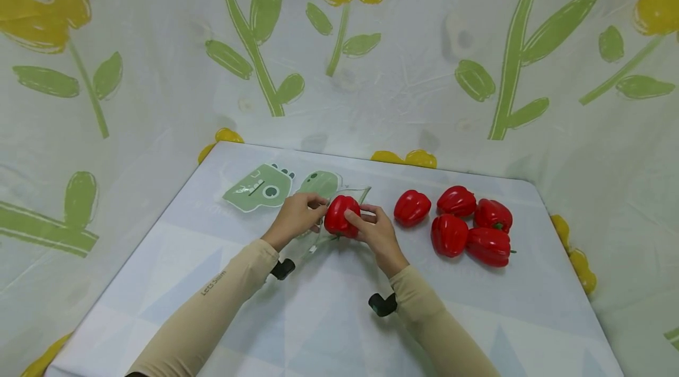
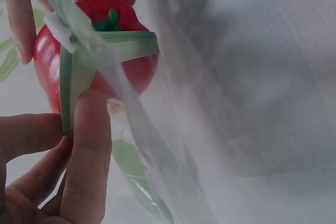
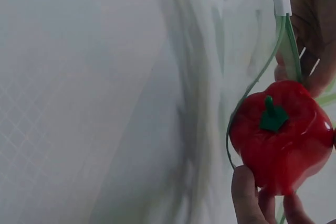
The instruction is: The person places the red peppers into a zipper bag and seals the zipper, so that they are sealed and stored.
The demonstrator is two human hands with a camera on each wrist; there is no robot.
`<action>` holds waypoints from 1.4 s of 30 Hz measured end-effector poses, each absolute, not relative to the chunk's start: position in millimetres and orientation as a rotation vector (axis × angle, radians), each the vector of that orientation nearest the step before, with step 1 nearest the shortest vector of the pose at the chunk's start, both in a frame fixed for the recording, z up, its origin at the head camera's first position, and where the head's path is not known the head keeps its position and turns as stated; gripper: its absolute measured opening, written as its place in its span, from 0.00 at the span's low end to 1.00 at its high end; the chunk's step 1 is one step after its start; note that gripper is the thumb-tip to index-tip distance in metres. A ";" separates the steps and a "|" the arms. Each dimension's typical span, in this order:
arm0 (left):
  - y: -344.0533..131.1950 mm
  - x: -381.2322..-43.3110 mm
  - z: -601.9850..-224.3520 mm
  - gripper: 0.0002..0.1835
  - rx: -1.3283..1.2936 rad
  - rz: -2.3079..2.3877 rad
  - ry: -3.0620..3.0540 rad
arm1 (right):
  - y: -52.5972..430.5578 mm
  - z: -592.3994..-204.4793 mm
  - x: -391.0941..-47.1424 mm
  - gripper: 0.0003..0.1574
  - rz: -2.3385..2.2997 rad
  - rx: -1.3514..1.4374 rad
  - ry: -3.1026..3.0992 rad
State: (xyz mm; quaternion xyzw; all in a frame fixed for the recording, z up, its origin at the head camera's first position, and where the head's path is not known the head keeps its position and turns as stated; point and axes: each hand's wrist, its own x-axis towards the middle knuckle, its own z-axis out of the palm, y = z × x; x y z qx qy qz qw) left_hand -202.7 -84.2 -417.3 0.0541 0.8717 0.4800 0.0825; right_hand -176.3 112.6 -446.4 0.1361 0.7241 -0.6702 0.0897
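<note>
Pepper point(image 1: 336, 215) at mouth of clear bag point(image 2: 134, 45) over bench point(image 1: 318, 318), other peppers point(image 1: 450, 235) at 3 o'clock, right hand's point(image 1: 381, 238) grip round it, left hand point(image 1: 294, 215) pinching bag edge; looks light, stiff, slick, best taken by lobed sides.

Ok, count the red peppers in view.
6: one pepper in the right hand, one alone to its right, four clustered farther right: two behind, two in front. None looks hidden.
</note>
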 end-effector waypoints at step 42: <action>-79.2 -203.9 -405.3 0.15 0.112 1.522 2.562 | 101.0 -448.9 -175.5 0.32 -1.883 0.249 2.304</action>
